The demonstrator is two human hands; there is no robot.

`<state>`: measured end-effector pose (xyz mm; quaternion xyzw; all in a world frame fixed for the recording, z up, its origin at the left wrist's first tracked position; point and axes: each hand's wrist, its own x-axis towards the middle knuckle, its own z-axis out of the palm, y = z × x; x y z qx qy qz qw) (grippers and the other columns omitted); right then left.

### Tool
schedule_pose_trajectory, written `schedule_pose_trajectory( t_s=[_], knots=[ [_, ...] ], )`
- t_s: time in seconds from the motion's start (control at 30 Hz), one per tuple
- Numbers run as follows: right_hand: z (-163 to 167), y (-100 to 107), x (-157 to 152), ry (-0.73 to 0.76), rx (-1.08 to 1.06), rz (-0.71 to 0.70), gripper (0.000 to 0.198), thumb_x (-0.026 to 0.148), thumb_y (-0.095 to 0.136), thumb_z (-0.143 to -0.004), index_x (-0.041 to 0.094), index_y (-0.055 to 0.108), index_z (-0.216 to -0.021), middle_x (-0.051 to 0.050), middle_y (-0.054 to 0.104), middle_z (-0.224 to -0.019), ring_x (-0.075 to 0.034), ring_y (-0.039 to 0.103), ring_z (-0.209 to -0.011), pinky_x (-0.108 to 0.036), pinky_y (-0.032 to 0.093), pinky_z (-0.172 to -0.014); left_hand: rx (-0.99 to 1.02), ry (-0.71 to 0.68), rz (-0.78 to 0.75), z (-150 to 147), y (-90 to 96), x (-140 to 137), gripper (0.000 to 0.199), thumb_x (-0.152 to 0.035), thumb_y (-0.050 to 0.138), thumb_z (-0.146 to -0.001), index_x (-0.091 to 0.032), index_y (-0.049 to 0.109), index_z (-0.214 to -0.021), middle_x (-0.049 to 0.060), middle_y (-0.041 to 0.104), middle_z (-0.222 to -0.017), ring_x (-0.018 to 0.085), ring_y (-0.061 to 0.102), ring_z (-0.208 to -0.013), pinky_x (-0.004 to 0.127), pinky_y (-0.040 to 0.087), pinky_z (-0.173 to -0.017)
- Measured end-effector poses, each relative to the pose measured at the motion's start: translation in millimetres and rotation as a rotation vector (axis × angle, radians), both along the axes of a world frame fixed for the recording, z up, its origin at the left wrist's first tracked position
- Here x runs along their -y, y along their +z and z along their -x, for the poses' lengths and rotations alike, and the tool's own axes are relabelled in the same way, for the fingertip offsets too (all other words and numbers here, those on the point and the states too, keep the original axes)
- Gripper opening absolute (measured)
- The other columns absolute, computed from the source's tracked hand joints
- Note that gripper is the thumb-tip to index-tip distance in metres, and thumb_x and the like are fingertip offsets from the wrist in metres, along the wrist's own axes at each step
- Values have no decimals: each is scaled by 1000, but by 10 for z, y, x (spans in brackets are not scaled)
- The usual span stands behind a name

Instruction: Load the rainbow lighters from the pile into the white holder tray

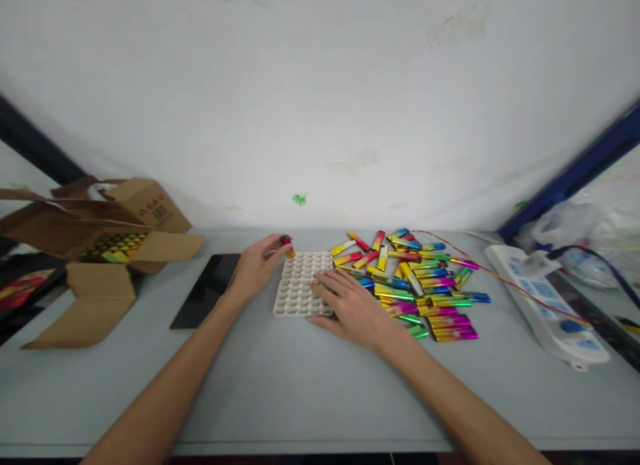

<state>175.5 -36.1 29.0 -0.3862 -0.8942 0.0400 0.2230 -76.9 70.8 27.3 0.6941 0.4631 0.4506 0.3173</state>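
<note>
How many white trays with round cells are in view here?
1: the white tray on the table, between the flat black slab to its left and the shiny lighters to its right. Others could be hidden in the open cardboard box.

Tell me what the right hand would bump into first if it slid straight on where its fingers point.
Crossing the white tray, the right hand would probably meet the lighter in the left hand, or that hand itself; depth is unclear.

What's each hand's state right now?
Left hand: closed, fingertips pinching a red-and-yellow lighter at the white tray's far left corner.
Right hand: open, fingers spread over the tray's right side; no held item visible.
</note>
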Motion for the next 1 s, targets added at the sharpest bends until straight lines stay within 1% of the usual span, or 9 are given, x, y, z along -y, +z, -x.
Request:
schedule_pose_trajectory(
  t_s=[0.1,0.23,0.33,0.4,0.53,0.63,0.8,0.9,1.0],
  knots=[
    [-4,-24,-18,3,10,7,57,52,58,-102,13,61,-144,-17,60,-152,-29,50,-148,-48,36,-128,-52,-47,-5,46,20,-12,37,-54,69,-93,-21,72,-109,7,78,-106,24,74,-102,35,58,-92],
    [-5,-23,-39,8,6,11,58,53,58,-102,12,62,-143,-16,60,-151,-31,50,-147,-48,37,-127,11,-100,32,87,66,-61,41,-57,71,-91,-19,68,-108,10,79,-105,26,75,-102,40,56,-100],
    [0,-8,-44,6,6,12,57,52,60,-101,12,63,-141,-16,62,-149,-31,51,-146,-48,38,-127,69,-137,64,89,85,-110,45,-58,73,-89,-18,65,-107,13,80,-106,28,75,-105,44,56,-103],
    [3,0,-46,7,1,12,56,52,62,-100,13,63,-141,-16,63,-148,-30,52,-146,-48,39,-126,71,-155,62,71,88,-132,45,-59,73,-90,-19,64,-109,13,80,-108,28,75,-106,46,55,-106],
    [2,-10,-54,12,-19,7,55,53,60,-101,13,64,-138,-16,64,-147,-30,52,-146,-48,40,-126,11,-194,72,35,85,-161,45,-59,68,-93,-21,58,-115,13,80,-110,28,75,-106,48,56,-102],
    [-3,-35,-61,18,-27,1,55,53,60,-101,14,63,-139,-15,63,-147,-29,51,-146,-47,40,-125,-63,-212,96,83,92,-206,44,-61,65,-95,-23,55,-115,12,80,-110,28,76,-106,48,57,-100],
    [-1,-59,-71,9,-28,-14,56,52,63,-100,14,62,-140,-16,62,-148,-30,52,-146,-47,40,-125,-168,-232,110,216,137,-271,48,-66,65,-92,-23,56,-110,11,81,-106,28,77,-101,44,59,-95],
    [7,-57,-75,7,-29,-13,53,52,63,-100,15,62,-138,-15,63,-147,-29,52,-145,-46,40,-125,-227,-223,107,186,173,-248,48,-68,63,-91,-23,58,-109,10,81,-104,29,77,-100,43,59,-93],
    [16,-53,-73,8,-25,-10,51,51,63,-100,16,62,-137,-15,63,-146,-28,52,-145,-46,40,-125,-259,-209,116,130,187,-217,49,-69,64,-90,-23,60,-108,10,81,-105,30,76,-102,45,59,-96]
  ],
)
